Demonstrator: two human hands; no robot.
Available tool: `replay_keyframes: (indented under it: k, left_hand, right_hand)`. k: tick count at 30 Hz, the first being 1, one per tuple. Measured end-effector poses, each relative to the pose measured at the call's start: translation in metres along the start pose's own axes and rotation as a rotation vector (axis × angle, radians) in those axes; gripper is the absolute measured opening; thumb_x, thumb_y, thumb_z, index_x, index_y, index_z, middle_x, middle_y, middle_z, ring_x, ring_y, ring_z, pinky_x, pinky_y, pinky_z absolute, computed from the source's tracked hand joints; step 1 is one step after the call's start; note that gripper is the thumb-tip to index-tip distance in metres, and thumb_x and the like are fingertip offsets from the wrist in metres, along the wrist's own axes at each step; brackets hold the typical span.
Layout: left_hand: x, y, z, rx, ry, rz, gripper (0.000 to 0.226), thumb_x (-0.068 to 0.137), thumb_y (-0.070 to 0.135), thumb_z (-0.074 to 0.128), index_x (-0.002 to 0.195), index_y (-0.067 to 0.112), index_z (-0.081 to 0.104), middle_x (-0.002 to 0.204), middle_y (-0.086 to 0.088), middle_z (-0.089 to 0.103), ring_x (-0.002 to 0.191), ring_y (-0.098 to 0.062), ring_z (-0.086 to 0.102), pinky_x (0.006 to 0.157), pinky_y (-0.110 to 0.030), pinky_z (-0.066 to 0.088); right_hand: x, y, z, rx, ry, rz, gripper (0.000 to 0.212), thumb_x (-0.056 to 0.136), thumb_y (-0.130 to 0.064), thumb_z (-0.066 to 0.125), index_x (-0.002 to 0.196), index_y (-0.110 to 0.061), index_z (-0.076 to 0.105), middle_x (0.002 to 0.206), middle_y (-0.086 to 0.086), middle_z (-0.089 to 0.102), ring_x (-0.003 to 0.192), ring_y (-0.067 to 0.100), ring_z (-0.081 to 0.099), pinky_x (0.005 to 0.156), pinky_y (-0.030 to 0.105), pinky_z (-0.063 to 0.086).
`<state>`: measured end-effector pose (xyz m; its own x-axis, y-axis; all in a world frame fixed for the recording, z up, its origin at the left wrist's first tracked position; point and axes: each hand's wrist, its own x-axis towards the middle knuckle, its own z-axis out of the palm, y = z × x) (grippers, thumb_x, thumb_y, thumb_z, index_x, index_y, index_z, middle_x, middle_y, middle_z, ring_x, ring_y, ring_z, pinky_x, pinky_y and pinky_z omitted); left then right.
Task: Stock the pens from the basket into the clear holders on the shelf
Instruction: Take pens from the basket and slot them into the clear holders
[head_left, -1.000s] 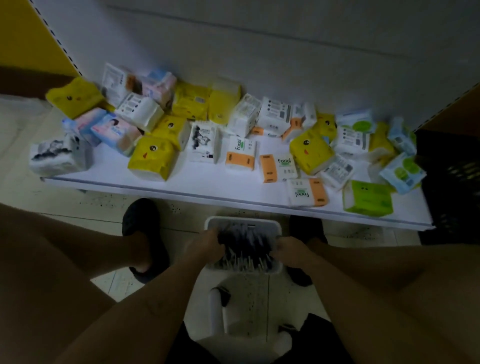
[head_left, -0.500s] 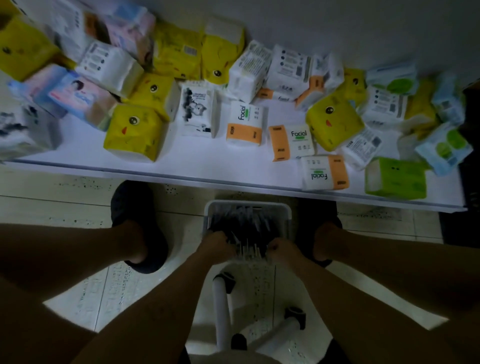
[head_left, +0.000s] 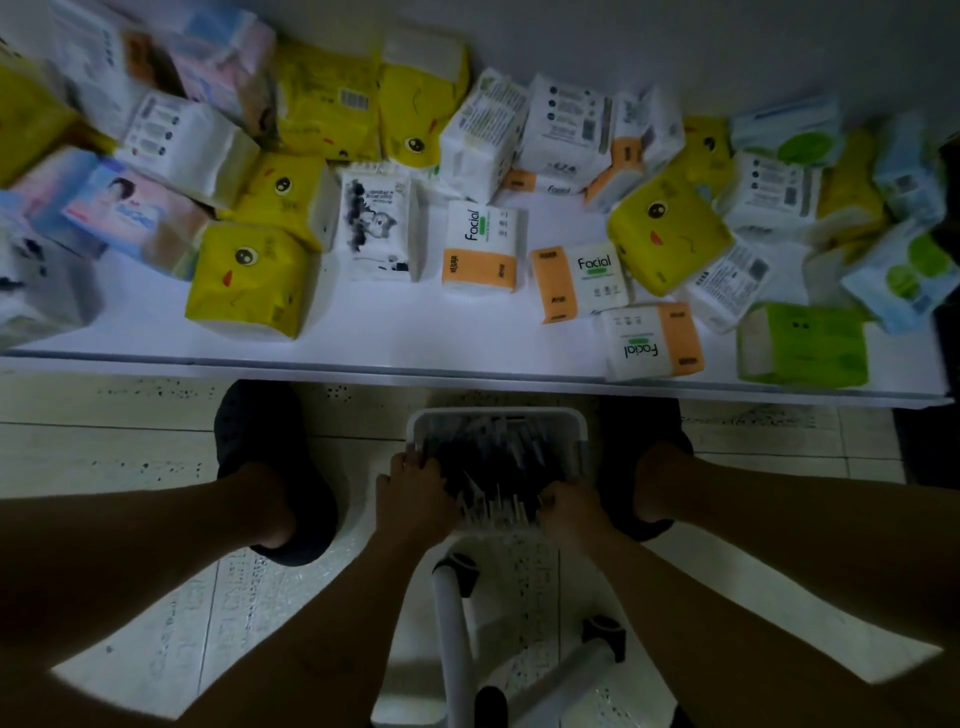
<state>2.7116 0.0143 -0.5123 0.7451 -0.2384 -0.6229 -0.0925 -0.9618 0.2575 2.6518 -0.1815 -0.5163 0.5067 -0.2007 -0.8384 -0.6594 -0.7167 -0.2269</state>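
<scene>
Down in the basket (head_left: 498, 414) on the floor, just short of the shelf (head_left: 415, 338): left grip (head_left: 415, 493) curled into the near-left of the pens (head_left: 498, 467), right grip (head_left: 569, 506) curled into the near-right, equally near. Lying mostly near-to-far, so probably best gathered across the shafts; clear holders nowhere in view.

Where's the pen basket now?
Head view, lower centre: the basket sits off the front edge of the shelf, between the dark shoes, with the left hand and right hand at its near end.
</scene>
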Motion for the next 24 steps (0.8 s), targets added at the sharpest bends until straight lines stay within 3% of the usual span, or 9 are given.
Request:
replay_keyframes:
  k: [2, 5, 6, 8, 10, 12, 15, 19, 24]
  left_hand:
    - [0.002, 0.0, -0.001, 0.046, -0.026, -0.011, 0.044, 0.089, 0.042, 0.053, 0.124, 0.015, 0.053, 0.131, -0.01, 0.052, 0.123, -0.028, 0.041, 0.1, -0.046, 0.04]
    - [0.003, 0.002, 0.0, 0.075, -0.02, -0.006, 0.033, 0.091, 0.037, 0.05, 0.116, 0.016, 0.058, 0.123, -0.009, 0.057, 0.116, -0.028, 0.046, 0.098, -0.044, 0.04]
    - [0.002, 0.003, 0.0, 0.068, -0.017, -0.001, 0.029, 0.091, 0.034, 0.051, 0.112, 0.016, 0.061, 0.119, -0.008, 0.058, 0.114, -0.028, 0.049, 0.098, -0.044, 0.041]
    - [-0.001, 0.005, -0.001, 0.003, -0.011, 0.021, 0.02, 0.091, 0.027, 0.052, 0.101, 0.015, 0.066, 0.105, -0.007, 0.063, 0.101, -0.026, 0.057, 0.091, -0.043, 0.048]
    - [-0.004, 0.007, -0.002, -0.136, -0.05, -0.002, 0.018, 0.091, 0.021, 0.053, 0.087, 0.013, 0.069, 0.083, -0.004, 0.066, 0.075, -0.018, 0.062, 0.071, -0.032, 0.055]
    - [-0.006, 0.01, -0.005, -0.276, -0.096, -0.057, 0.015, 0.09, 0.019, 0.057, 0.081, 0.012, 0.066, 0.073, -0.002, 0.063, 0.06, -0.011, 0.055, 0.056, -0.023, 0.048]
    - [-0.011, 0.012, -0.008, -0.441, -0.107, -0.071, 0.007, 0.088, 0.015, 0.063, 0.089, 0.015, 0.056, 0.079, 0.001, 0.058, 0.07, -0.015, 0.058, 0.062, -0.025, 0.05]
    - [-0.019, 0.013, -0.018, -0.661, -0.191, -0.155, 0.029, 0.09, 0.003, 0.058, 0.116, 0.011, 0.047, 0.1, -0.009, 0.061, 0.073, -0.021, 0.064, 0.054, -0.023, 0.049]
    - [-0.022, 0.013, -0.022, -0.669, -0.229, -0.161, 0.032, 0.095, 0.005, 0.046, 0.126, 0.01, 0.049, 0.106, -0.013, 0.066, 0.073, -0.021, 0.065, 0.055, -0.024, 0.049]
  right_hand:
    - [0.004, -0.001, 0.0, -0.008, -0.07, 0.013, 0.023, 0.096, -0.017, 0.049, 0.11, -0.004, 0.062, 0.111, 0.014, 0.061, 0.104, 0.026, 0.057, 0.08, 0.024, 0.045]
    - [0.009, -0.004, -0.002, 0.004, -0.122, 0.03, 0.025, 0.097, -0.017, 0.045, 0.078, -0.006, 0.056, 0.081, 0.006, 0.051, 0.072, 0.016, 0.05, 0.056, 0.021, 0.038]
    - [0.01, -0.005, -0.002, -0.002, -0.134, 0.042, 0.027, 0.098, -0.017, 0.044, 0.08, -0.005, 0.059, 0.081, 0.005, 0.05, 0.072, 0.015, 0.049, 0.058, 0.022, 0.038]
    - [0.013, -0.003, -0.001, -0.027, -0.178, 0.052, 0.03, 0.099, -0.017, 0.041, 0.108, 0.001, 0.062, 0.102, 0.01, 0.056, 0.092, 0.021, 0.055, 0.072, 0.024, 0.041]
    - [0.014, -0.002, 0.003, -0.028, -0.182, 0.049, 0.034, 0.1, -0.019, 0.04, 0.126, -0.001, 0.054, 0.126, 0.018, 0.052, 0.114, 0.029, 0.051, 0.088, 0.028, 0.042]
    - [0.016, -0.001, 0.009, -0.099, -0.209, 0.021, 0.036, 0.098, -0.023, 0.046, 0.129, -0.005, 0.053, 0.135, 0.019, 0.046, 0.124, 0.032, 0.045, 0.102, 0.034, 0.041]
    - [0.012, -0.004, 0.007, -0.155, -0.186, -0.017, 0.021, 0.095, -0.025, 0.052, 0.101, -0.008, 0.063, 0.124, 0.014, 0.05, 0.123, 0.037, 0.046, 0.1, 0.036, 0.042]
    - [0.005, -0.01, 0.004, -0.242, -0.141, -0.02, 0.031, 0.096, -0.019, 0.047, 0.122, -0.006, 0.059, 0.135, 0.018, 0.046, 0.121, 0.034, 0.046, 0.102, 0.04, 0.043]
    - [-0.001, -0.015, 0.004, -0.264, 0.041, -0.043, 0.019, 0.089, -0.024, 0.061, 0.096, -0.007, 0.062, 0.12, 0.014, 0.056, 0.106, 0.029, 0.057, 0.085, 0.033, 0.051]
